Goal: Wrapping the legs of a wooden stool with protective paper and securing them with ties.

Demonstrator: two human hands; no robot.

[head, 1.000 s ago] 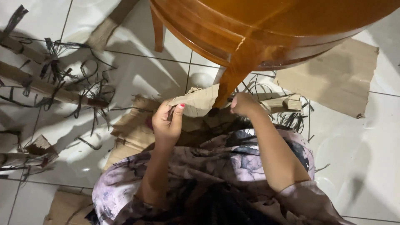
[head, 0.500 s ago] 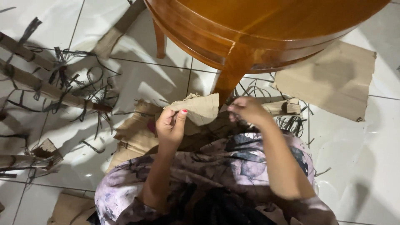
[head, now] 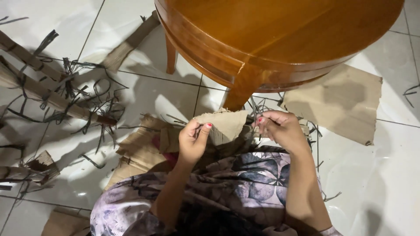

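Between both hands: torn cardboard piece (head: 224, 124), long axis left-right | left hand (head: 192, 142) pinched its left edge | right hand (head: 282, 131) closed on dark strip (head: 258, 111), nearer wooden desk (head: 280, 39).

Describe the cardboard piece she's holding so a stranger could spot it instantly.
Start at the round wooden table and follow its front leg down. Just below it, a torn tan cardboard piece is pinched by the left hand. Unlike the flat sheet on the floor, it's lifted and ragged-edged.
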